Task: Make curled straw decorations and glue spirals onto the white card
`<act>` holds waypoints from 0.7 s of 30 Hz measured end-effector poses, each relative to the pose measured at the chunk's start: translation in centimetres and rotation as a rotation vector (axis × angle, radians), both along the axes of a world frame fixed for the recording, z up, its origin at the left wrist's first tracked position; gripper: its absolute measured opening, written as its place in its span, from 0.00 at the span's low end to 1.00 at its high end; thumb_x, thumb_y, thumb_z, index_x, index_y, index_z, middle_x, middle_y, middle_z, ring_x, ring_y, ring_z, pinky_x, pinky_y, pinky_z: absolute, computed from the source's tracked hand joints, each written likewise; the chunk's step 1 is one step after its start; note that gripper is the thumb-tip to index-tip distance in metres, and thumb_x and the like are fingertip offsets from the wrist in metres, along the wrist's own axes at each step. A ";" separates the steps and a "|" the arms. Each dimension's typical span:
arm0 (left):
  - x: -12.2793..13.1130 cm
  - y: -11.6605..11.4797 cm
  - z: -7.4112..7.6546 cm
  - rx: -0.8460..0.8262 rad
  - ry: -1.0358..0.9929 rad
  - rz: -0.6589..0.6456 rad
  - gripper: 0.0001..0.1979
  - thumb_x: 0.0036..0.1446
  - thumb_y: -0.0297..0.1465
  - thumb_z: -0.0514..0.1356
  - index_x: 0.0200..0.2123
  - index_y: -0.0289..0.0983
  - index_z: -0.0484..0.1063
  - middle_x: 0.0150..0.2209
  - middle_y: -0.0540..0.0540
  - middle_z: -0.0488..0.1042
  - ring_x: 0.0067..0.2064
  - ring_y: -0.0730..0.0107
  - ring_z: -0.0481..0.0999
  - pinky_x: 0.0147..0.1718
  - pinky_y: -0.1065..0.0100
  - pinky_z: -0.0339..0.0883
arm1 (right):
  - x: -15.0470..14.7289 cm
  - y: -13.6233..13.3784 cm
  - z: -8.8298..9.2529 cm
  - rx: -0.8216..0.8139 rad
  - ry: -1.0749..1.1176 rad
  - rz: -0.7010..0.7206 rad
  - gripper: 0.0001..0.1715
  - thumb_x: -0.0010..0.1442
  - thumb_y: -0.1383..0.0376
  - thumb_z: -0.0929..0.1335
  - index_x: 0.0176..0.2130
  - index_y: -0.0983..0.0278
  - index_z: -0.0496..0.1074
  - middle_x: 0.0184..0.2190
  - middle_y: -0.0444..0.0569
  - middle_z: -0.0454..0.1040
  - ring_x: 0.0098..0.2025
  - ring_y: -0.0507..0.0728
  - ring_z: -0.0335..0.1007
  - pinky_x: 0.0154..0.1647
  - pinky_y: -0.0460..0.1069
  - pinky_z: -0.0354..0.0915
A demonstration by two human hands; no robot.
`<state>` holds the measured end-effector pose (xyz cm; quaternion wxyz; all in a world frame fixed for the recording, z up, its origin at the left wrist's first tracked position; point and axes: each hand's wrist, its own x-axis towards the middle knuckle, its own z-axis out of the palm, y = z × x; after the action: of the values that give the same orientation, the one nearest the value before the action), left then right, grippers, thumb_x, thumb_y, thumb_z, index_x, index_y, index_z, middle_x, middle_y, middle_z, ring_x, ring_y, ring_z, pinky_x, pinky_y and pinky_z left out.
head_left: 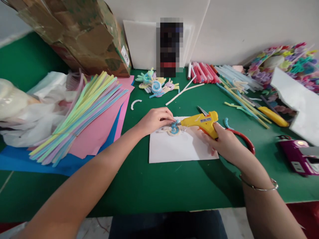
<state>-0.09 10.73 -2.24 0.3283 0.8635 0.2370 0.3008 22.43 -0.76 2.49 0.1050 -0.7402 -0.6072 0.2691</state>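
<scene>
My right hand (224, 141) is wrapped round the handle of a yellow hot glue gun (195, 121), which points left. Its metal tip is at a small pipe cleaner spiral (173, 129), blue inside with a cream outer coil and pale loops on its left. My left hand (158, 119) has its fingers pinched together at the top of this spiral, where a blue bit shows; the fingertips are partly hidden. Beneath both lies a white sheet (171, 152). Pliers with red handles (243, 136) lie partly behind the glue gun and my right hand.
Pipe cleaners (79, 119) lie bundled at left beside a plastic bag (45, 116). Finished spiral pieces (157, 87) sit at the back, near pink sticks (204, 73). A yellow cutter (272, 116) and a purple power socket (296, 156) are at right. A cardboard box (82, 36) stands behind.
</scene>
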 end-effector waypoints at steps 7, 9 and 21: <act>0.1 -0.2 0.2 -0.054 0.031 0.036 0.08 0.56 0.34 0.61 0.32 0.37 0.78 0.34 0.46 0.75 0.34 0.72 0.75 0.33 0.69 0.67 | -0.5 0.1 0.5 -0.018 -0.024 -0.027 0.18 0.56 0.53 0.63 0.25 0.57 0.51 0.10 0.40 0.65 0.13 0.54 0.65 0.13 0.47 0.55; 0.1 -0.2 0.2 -0.061 0.031 0.039 0.08 0.56 0.34 0.61 0.32 0.36 0.78 0.34 0.46 0.75 0.34 0.72 0.74 0.33 0.69 0.66 | -0.4 0.1 0.4 -0.017 -0.033 -0.023 0.18 0.57 0.53 0.63 0.25 0.57 0.51 0.10 0.40 0.65 0.13 0.54 0.64 0.13 0.47 0.55; 0.2 -0.2 0.2 -0.077 0.024 0.041 0.08 0.55 0.35 0.62 0.32 0.37 0.78 0.34 0.45 0.75 0.34 0.71 0.74 0.33 0.68 0.66 | 0.4 -0.2 0.0 -0.010 0.033 0.044 0.18 0.59 0.50 0.60 0.26 0.57 0.53 0.13 0.44 0.70 0.17 0.55 0.68 0.18 0.48 0.58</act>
<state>0.09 10.56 -2.09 0.3524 0.8487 0.2699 0.2875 22.87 -0.95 2.53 0.1053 -0.7228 -0.6200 0.2864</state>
